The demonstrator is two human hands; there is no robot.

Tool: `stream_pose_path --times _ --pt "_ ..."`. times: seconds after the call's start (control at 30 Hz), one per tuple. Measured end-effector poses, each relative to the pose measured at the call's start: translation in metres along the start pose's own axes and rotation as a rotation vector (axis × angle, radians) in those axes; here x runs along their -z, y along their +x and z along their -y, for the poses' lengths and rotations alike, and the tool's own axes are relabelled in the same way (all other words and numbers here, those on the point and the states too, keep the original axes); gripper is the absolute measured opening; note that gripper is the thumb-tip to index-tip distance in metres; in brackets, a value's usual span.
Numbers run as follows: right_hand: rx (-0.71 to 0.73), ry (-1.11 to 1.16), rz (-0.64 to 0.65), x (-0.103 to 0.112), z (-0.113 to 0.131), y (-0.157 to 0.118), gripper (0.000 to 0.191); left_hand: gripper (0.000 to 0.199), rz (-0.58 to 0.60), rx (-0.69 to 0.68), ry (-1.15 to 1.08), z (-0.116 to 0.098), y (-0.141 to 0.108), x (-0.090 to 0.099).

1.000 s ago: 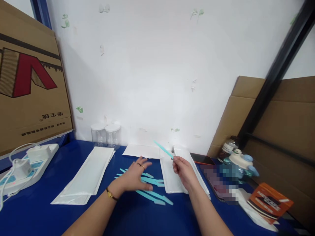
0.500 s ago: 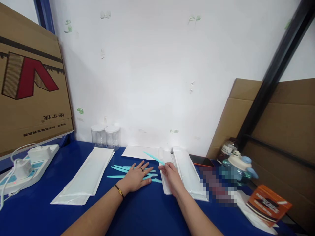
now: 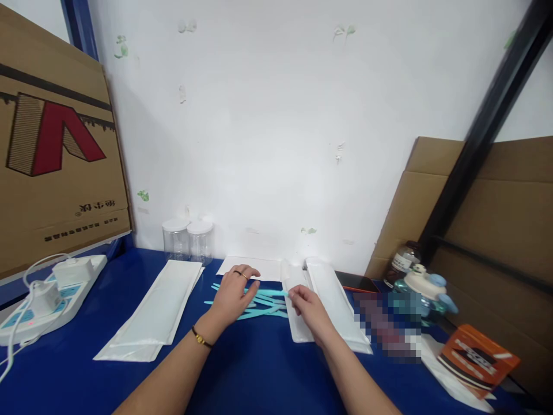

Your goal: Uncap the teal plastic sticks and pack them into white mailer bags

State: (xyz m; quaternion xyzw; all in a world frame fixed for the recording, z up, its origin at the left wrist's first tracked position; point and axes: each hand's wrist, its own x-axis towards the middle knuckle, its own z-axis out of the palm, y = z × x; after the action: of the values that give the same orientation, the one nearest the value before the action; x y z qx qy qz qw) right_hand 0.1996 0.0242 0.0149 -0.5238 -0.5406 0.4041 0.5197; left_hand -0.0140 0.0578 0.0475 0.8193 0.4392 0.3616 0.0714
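Tabletop [image 3: 276,374], blue, supports white packets [image 3: 147,317] at the left and further packets [image 3: 334,305] at the right. Between these, the left hand [image 3: 235,293] is over crossed turquoise strips [image 3: 261,314], its fingers curved and spaced; contact cannot be confirmed. The right hand [image 3: 306,305] appears to pinch the end of one strip [image 3: 275,293] at the pile's right edge. Step in hand: apparently, arranging the strips singly. Next move presumably calls for controlled release, without disturbing adjacent strips.
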Motion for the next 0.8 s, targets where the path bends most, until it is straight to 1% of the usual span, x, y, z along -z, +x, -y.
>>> stream_pose_path --times 0.03,0.1,0.17,0.2,0.23,0.3,0.4,0.47,0.53,0.63,0.7,0.73,0.8 --pt "-0.007 -0.011 0.061 -0.004 0.001 -0.003 0.020 0.027 0.085 -0.029 -0.039 0.000 -0.002 0.002" --pt "-0.021 -0.030 0.177 -0.010 0.003 -0.008 0.018 0.026 0.326 -0.057 -0.129 0.000 -0.006 0.001" --pt "-0.039 -0.071 0.289 -0.012 0.003 -0.011 0.015 0.031 0.555 -0.037 -0.210 0.001 -0.010 -0.003" --pt "-0.048 -0.089 0.331 -0.011 0.003 -0.011 0.015 0.034 0.632 -0.017 -0.240 0.002 -0.011 -0.004" --pt "-0.058 -0.099 0.355 -0.010 0.003 -0.011 0.014 0.036 0.685 0.004 -0.265 0.002 -0.012 -0.004" --pt "-0.080 -0.084 0.341 -0.006 0.004 -0.011 0.015 0.039 0.761 0.049 -0.302 0.002 -0.013 -0.004" --pt "-0.100 -0.037 0.309 -0.003 0.007 -0.010 0.016 0.034 0.875 0.093 -0.318 0.001 -0.011 0.000" --pt "-0.108 -0.036 0.337 -0.002 0.009 -0.011 0.016 0.031 0.949 0.103 -0.328 0.000 -0.010 0.003" --pt "-0.110 -0.045 0.380 -0.001 0.011 -0.012 0.016 0.032 1.006 0.109 -0.358 0.002 -0.009 0.007" --pt "-0.105 -0.075 0.404 0.002 0.013 -0.013 0.015 0.035 1.087 0.155 -0.392 0.013 -0.008 0.019" --pt "-0.098 -0.114 0.395 0.005 0.014 -0.014 0.015 0.038 1.087 0.217 -0.388 0.024 -0.007 0.028" --pt "-0.094 -0.143 0.405 0.006 0.015 -0.014 0.015 0.040 1.054 0.247 -0.386 0.029 -0.007 0.033" --pt "-0.085 -0.232 0.493 0.006 0.014 -0.016 0.015 0.045 0.953 0.283 -0.379 0.037 -0.007 0.040"
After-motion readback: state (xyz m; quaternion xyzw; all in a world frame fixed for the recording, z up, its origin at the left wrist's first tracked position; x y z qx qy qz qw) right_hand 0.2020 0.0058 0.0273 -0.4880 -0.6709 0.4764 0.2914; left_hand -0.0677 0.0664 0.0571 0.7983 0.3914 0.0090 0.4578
